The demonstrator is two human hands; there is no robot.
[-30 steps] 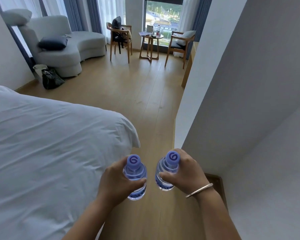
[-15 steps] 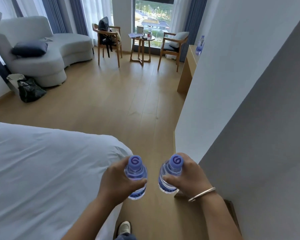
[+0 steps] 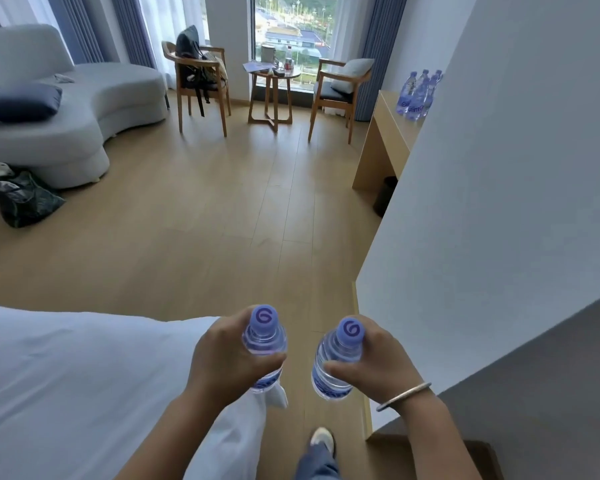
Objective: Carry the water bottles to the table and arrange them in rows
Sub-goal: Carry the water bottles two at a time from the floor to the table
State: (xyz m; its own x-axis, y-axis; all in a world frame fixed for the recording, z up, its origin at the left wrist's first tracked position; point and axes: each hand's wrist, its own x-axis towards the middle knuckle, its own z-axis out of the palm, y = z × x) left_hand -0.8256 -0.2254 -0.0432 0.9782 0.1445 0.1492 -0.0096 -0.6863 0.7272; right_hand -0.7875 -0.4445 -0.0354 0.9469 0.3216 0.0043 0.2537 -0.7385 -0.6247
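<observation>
Both hands are loaded: the left hand (image 3: 227,362) wraps its fingers and thumb round the shoulder of one water bottle (image 3: 264,344), and the right hand (image 3: 374,367) grips a second bottle (image 3: 336,358) the same way, just beside the first. Each bottle stands roughly upright with its purple cap above the curled fingers, a hold that probably suits walking, since the weight hangs below the grip and one trip moves two (a metal bangle (image 3: 404,396) sits on the right wrist). Left of the left hand lies the white bed (image 3: 84,375), close enough that the sheet's corner shows behind that bottle. Below the hands a shoe (image 3: 323,441) is stepping onto the wood floor (image 3: 205,220). Far ahead of the right hand, past the white wall (image 3: 499,202), a light wood worktop (image 3: 388,112) already carries a tight cluster of standing bottles (image 3: 418,95), partly hidden by the wall's edge, so their rows cannot be judged. These two are evidently bound there.
</observation>
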